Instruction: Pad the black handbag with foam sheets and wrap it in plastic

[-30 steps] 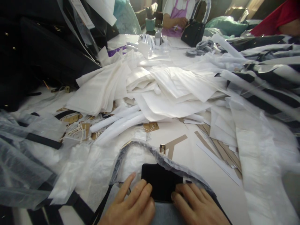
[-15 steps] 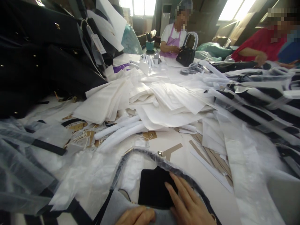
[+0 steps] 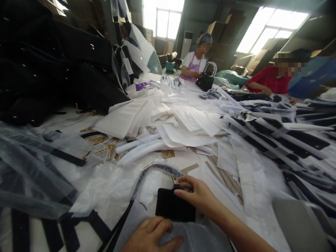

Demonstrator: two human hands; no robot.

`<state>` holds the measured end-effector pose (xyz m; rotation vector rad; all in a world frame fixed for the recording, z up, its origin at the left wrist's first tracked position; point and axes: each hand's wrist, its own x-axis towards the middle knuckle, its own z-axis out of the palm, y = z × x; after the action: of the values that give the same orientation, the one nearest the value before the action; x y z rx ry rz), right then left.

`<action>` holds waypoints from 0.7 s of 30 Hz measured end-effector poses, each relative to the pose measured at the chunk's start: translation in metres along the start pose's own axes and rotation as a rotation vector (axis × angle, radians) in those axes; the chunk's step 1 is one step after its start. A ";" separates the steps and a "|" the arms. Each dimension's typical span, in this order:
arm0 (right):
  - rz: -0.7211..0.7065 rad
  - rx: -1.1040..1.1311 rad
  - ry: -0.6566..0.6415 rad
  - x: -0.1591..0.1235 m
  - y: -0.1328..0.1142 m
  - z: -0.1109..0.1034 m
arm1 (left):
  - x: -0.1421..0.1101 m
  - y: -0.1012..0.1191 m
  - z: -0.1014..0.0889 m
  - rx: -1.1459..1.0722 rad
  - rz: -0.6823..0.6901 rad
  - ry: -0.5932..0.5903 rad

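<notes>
In front of me is a dark handbag (image 3: 119, 229), its body covered by translucent grey-white wrapping (image 3: 199, 232). Clear film is wound around its arched handle (image 3: 139, 180). A black flap (image 3: 174, 206) stands up from the bag's opening, with a small gold metal clasp (image 3: 175, 180) on its top tab. My right hand (image 3: 194, 192) pinches the tab by the clasp, fingers curled and thumb below. Flat against the wrapped front rests my left hand (image 3: 153, 232), its thumb apart from the fingers. The lower part of the bag is out of view.
White sheets (image 3: 181, 122) and white tubes (image 3: 144, 145) lie mid-table. Black bags (image 3: 65, 66) are piled at left, plastic-wrapped dark pieces (image 3: 278, 136) at right. Card strips (image 3: 225, 178) lie nearby. One co-worker (image 3: 193, 63) handles a black handbag (image 3: 205, 82); another (image 3: 278, 78) works at right.
My right hand has moved from lying over the flap to its top tab and now grips it by the clasp. My left hand has spread on the wrapping. The camera view has tilted up.
</notes>
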<state>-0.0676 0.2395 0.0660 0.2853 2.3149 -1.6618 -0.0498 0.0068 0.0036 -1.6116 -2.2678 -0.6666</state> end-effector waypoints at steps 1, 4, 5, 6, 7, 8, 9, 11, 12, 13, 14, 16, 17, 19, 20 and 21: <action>0.023 0.073 -0.043 -0.004 -0.004 0.002 | 0.001 0.001 0.000 0.003 -0.005 0.020; -0.054 0.048 -0.039 -0.026 -0.016 0.010 | 0.006 0.003 -0.009 -0.022 0.003 -0.041; -0.127 -0.030 -0.006 -0.035 -0.018 0.013 | 0.008 0.004 -0.015 -0.048 0.008 -0.087; -0.211 -0.125 0.022 -0.045 -0.019 0.016 | 0.010 0.005 -0.021 -0.083 0.005 -0.141; -0.299 -0.217 0.043 -0.054 -0.019 0.019 | 0.013 0.006 -0.027 -0.127 -0.014 -0.190; -0.385 -0.295 0.060 -0.063 -0.017 0.022 | 0.014 0.007 -0.033 -0.177 -0.044 -0.232; -0.464 -0.361 0.074 -0.072 -0.014 0.025 | 0.016 0.008 -0.038 -0.225 -0.083 -0.258; -0.588 -0.464 0.107 -0.087 -0.004 0.030 | 0.016 0.010 -0.042 -0.304 -0.144 -0.289; -0.633 -0.506 0.126 -0.093 0.001 0.032 | 0.015 0.012 -0.043 -0.331 -0.154 -0.289; -0.663 -0.538 0.140 -0.099 0.006 0.034 | 0.013 0.013 -0.042 -0.348 -0.156 -0.290; -0.676 -0.560 0.143 -0.104 0.011 0.036 | 0.012 0.013 -0.041 -0.357 -0.156 -0.294; -0.682 -0.570 0.121 -0.114 0.018 0.039 | 0.008 0.015 -0.038 -0.355 -0.155 -0.290; -0.679 -0.568 0.098 -0.118 0.020 0.041 | 0.006 0.016 -0.037 -0.350 -0.158 -0.283; -0.660 -0.570 0.048 -0.124 0.022 0.043 | 0.004 0.017 -0.037 -0.331 -0.165 -0.265; -0.643 -0.576 0.026 -0.127 0.023 0.044 | 0.004 0.018 -0.038 -0.321 -0.162 -0.256; -0.621 -0.581 0.007 -0.129 0.023 0.044 | 0.003 0.018 -0.039 -0.311 -0.152 -0.252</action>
<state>0.0662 0.2049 0.0757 -0.6003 2.9360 -1.0810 -0.0352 -0.0060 0.0422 -1.7582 -2.5924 -0.9424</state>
